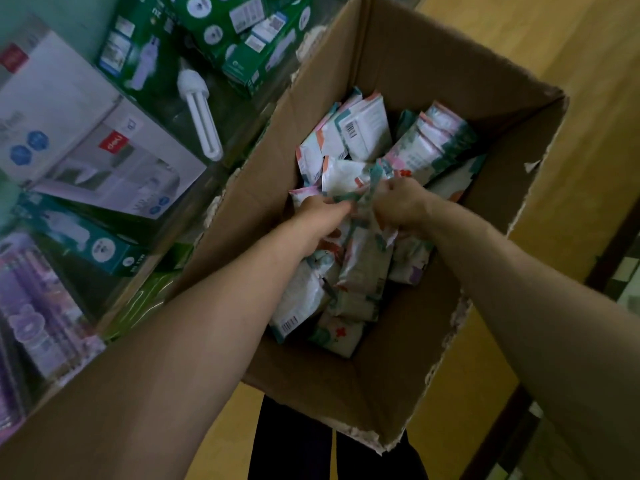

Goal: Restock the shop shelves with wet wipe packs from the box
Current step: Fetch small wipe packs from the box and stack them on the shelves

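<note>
Yellow floor point(588, 98) below, cardboard box point(433, 64) heaped with wet wipe packs point(367, 133). Looks like early days, plenty left to shelve. Right grip point(398, 202) pinches one pack's edge; left grip point(318, 216) is buried among them, hold unclear.

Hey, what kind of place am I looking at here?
Most likely a small shop or its stockroom. Boxed light bulbs lie stacked in retail packaging, right beside an open cardboard box holding many identical wet wipe packs.
</note>
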